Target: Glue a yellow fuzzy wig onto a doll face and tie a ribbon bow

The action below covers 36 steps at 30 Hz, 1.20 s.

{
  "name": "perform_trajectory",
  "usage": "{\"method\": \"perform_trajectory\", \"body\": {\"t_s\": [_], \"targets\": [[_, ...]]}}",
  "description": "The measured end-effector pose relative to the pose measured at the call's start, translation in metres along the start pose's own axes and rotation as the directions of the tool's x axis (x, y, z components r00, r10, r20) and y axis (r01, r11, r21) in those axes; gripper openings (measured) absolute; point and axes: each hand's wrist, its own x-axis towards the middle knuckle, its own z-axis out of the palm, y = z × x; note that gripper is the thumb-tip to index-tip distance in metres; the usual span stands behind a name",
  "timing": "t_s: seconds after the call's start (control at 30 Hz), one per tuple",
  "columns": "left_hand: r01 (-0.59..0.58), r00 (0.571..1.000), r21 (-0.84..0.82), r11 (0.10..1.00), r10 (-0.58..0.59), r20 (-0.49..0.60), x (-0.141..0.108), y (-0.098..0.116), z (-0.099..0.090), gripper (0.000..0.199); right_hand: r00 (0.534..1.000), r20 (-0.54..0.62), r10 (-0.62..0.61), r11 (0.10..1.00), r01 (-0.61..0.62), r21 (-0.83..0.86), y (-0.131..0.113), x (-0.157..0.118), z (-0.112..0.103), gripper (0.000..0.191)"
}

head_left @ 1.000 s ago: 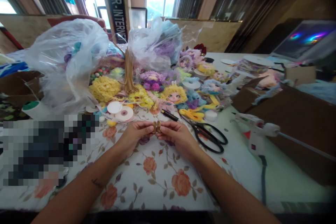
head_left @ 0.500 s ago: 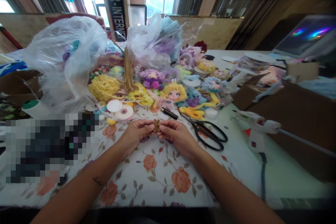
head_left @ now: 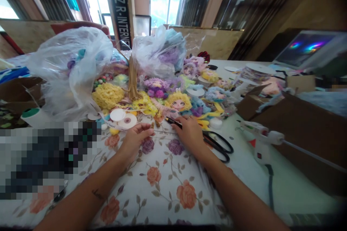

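**R hand on dark marker, L hand pinching brown piece**

From my end of the feed, the key relation is R hand (head_left: 191, 135) to dark marker (head_left: 170, 120). The marker (looks like one, blurry) lies mid-frame, its visible end poking out to the upper left of the R fingers. Its long axis runs from upper left to lower right, slanting back under the hand, so I'm roughly in line w/ it, not across it. R hand is clearly the nearer one; L hand (head_left: 132, 140) sits off to the left, apart from it.

R fingers are bent over the marker and touching it, but can't tell if they're closed round it or just resting, b/c the hand hides the lower part. L fingers are pinched on a small brown piece (head_left: 152, 125), held at the fingertips, just above the floral cloth (head_left: 162, 162). A 2nd brown bit (head_left: 157, 124) shows just right of it, btwn the hands; can't tell exactly how it lies.

Black-handled scissors (head_left: 229, 144) lie right beside R hand, loops toward the lower right, blades hidden. Doll head (head_left: 178, 104) w/ yellow curls is just beyond the marker, ribbon roll (head_left: 127, 121) beyond L hand. Glue gun (head_left: 262, 137) is on the counter (head_left: 244, 177), right side of frame, well apart from both hands.
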Motion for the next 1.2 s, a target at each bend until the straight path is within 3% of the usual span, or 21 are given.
{"method": "perform_trajectory", "body": {"t_s": [0.13, 0.2, 0.27, 0.37, 0.43, 0.53, 0.67, 0.87, 0.97, 1.07, 1.2], "targets": [[-0.025, 1.000, 0.009, 1.000, 0.025, -0.001, 0.000, -0.002, 0.000, 0.033, 0.997, 0.077, -0.015, 0.999, 0.017, -0.030, 0.005, 0.004, 0.004, 0.014], [-0.041, 0.999, 0.006, 0.999, 0.042, -0.006, 0.001, -0.002, 0.000, 0.032, 0.997, 0.070, 0.027, 0.994, -0.035, 0.104, 0.005, 0.004, 0.005, 0.012], [-0.050, 0.999, -0.013, 0.999, 0.050, -0.005, 0.001, -0.001, -0.001, 0.031, 0.991, 0.081, 0.104, 0.927, -0.126, 0.352, 0.003, 0.001, 0.002, 0.011], [-0.055, 0.998, -0.061, 0.997, 0.056, 0.006, 0.001, 0.001, 0.000, 0.030, 0.946, 0.275, 0.172, 0.613, -0.321, 0.722, -0.006, -0.009, -0.007, 0.019], [-0.059, 0.998, -0.072, 0.996, 0.060, 0.017, -0.001, 0.003, 0.000, 0.031, 0.898, 0.422, 0.127, 0.395, -0.436, 0.809, -0.014, -0.016, -0.013, 0.030], [-0.076, 0.997, -0.040, 0.996, 0.077, 0.026, -0.004, 0.004, 0.002, 0.029, 0.830, 0.556, 0.048, 0.259, -0.548, 0.796, -0.025, -0.023, -0.020, 0.031], [-0.132, 0.991, 0.050, 0.990, 0.131, 0.006, -0.006, 0.003, 0.003, 0.027, 0.764, 0.644, -0.033, 0.167, -0.631, 0.757, -0.033, -0.028, -0.021, 0.030], [-0.187, 0.982, 0.143, 0.972, 0.187, 0.017, -0.008, 0.001, 0.001, 0.027, 0.762, 0.647, -0.017, 0.036, -0.646, 0.762, -0.038, -0.031, -0.016, 0.030], [-0.171, 0.985, 0.157, 0.973, 0.171, 0.015, -0.009, 0.001, 0.002, 0.028, 0.724, 0.690, 0.008, -0.003, -0.690, 0.724, -0.038, -0.030, -0.016, 0.044], [-0.160, 0.987, 0.176, 0.971, 0.160, 0.014, -0.010, 0.001, 0.002, 0.029, 0.695, 0.717, 0.061, 0.028, -0.719, 0.694, -0.039, -0.029, -0.016, 0.053], [-0.194, 0.981, 0.189, 0.963, 0.189, 0.041, -0.011, 0.000, 0.002, 0.029, 0.709, 0.696, 0.114, 0.123, -0.705, 0.698, -0.040, -0.029, -0.017, 0.052]]}}
